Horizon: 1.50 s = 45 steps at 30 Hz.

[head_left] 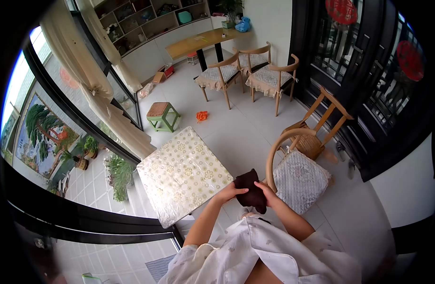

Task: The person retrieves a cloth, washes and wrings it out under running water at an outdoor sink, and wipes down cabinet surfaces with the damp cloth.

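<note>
A dark brown cloth (pixel 248 185) is held up between my two hands, just off the right corner of a square table (pixel 184 170) with a flowered, plastic-like cover. My left hand (pixel 228 192) grips the cloth's left side, thumb on top. On its right side, my right hand (pixel 268 193) pinches the edge with the thumb over it. The lower part of the cloth hangs down between the hands. What the cloth is exactly cannot be made out.
Close on the right stands a wooden chair with a quilted cushion (pixel 300 180). A green stool (pixel 163 117) and an orange item (pixel 202 116) are on the floor beyond the table. Further back are cushioned chairs (pixel 220 74), a wooden desk (pixel 205 41) and shelves.
</note>
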Tool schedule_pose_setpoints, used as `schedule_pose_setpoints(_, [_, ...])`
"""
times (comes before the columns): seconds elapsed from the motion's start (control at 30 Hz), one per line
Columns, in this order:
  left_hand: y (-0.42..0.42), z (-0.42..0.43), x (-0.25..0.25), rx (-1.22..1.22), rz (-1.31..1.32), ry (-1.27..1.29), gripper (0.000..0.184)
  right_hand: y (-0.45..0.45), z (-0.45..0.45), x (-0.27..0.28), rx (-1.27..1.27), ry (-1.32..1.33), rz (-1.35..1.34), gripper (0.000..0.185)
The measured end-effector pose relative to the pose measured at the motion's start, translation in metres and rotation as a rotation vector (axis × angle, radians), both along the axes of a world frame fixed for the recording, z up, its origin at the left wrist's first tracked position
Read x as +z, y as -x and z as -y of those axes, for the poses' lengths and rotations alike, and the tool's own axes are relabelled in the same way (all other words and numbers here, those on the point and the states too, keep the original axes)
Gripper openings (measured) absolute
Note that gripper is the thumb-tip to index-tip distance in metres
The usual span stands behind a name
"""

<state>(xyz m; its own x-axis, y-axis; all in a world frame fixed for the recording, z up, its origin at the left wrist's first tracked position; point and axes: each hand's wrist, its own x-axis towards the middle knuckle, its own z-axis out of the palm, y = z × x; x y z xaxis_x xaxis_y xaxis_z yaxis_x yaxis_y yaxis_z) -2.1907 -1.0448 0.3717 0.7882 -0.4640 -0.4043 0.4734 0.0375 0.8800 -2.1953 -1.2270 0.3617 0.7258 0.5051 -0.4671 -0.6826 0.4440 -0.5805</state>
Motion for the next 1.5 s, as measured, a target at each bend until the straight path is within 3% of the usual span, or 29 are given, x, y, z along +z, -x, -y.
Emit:
schedule_pose_setpoints(0.17, [-0.117, -0.003, 0.012, -0.151, -0.156, -0.117, 0.044, -0.095, 0.003, 0.000, -0.163, -0.149, -0.080, 0.049])
schedule_pose_setpoints(0.23, [-0.151, -0.003, 0.012, -0.188, -0.096, -0.101, 0.047, -0.127, -0.004, 0.000, -0.146, -0.172, -0.080, 0.049])
schedule_pose_setpoints(0.3, [-0.171, 0.004, 0.021, -0.073, -0.223, 0.102, 0.051, -0.151, 0.003, 0.006, -0.008, -0.174, -0.062, 0.050])
schedule_pose_setpoints(0.33, [-0.183, 0.006, 0.017, -0.055, -0.268, 0.215, 0.054, -0.157, 0.001, 0.006, -0.106, -0.181, -0.072, 0.050])
schedule_pose_setpoints(0.43, [-0.211, 0.022, 0.020, -0.100, -0.145, 0.210, 0.053, -0.189, -0.002, 0.007, -0.288, -0.193, -0.039, 0.049])
schedule_pose_setpoints(0.7, [-0.311, 0.057, 0.008, -0.232, -0.228, 0.287, 0.057, -0.256, 0.020, 0.024, -0.497, -0.210, -0.041, 0.049])
schedule_pose_setpoints(0.77, [-0.347, 0.058, 0.001, -0.336, -0.180, 0.203, 0.063, -0.282, 0.017, 0.022, -0.515, -0.214, -0.046, 0.048])
schedule_pose_setpoints(0.8, [-0.365, 0.055, -0.005, -0.369, -0.198, 0.200, 0.058, -0.296, 0.013, 0.016, -0.565, -0.158, -0.021, 0.046])
schedule_pose_setpoints(0.87, [-0.410, 0.048, -0.009, -0.380, -0.155, 0.137, 0.058, -0.339, 0.001, 0.020, -0.645, -0.091, -0.006, 0.040])
schedule_pose_setpoints(0.97, [-0.472, 0.017, -0.017, -0.296, -0.061, 0.022, 0.058, -0.417, -0.030, -0.019, -0.677, -0.118, 0.069, 0.039])
schedule_pose_setpoints(1.03, [-0.522, -0.022, -0.006, -0.197, -0.174, 0.063, 0.059, -0.479, -0.062, -0.017, -0.603, -0.107, -0.049, 0.034])
schedule_pose_setpoints(1.07, [-0.546, -0.043, -0.001, -0.223, -0.158, 0.006, 0.059, -0.502, -0.078, -0.013, -0.516, -0.084, -0.050, 0.035])
schedule_pose_setpoints(1.2, [-0.594, -0.119, -0.017, 0.044, -0.155, -0.001, 0.055, -0.589, -0.150, 0.014, -0.241, 0.028, -0.115, 0.039])
schedule_pose_setpoints(1.27, [-0.617, -0.153, -0.016, 0.199, -0.174, 0.123, 0.050, -0.626, -0.184, 0.031, -0.139, 0.018, -0.132, 0.039])
schedule_pose_setpoints(1.5, [-0.674, -0.244, -0.028, 0.552, -0.246, 0.210, 0.046, -0.734, -0.285, -0.001, 0.218, -0.173, -0.183, 0.043])
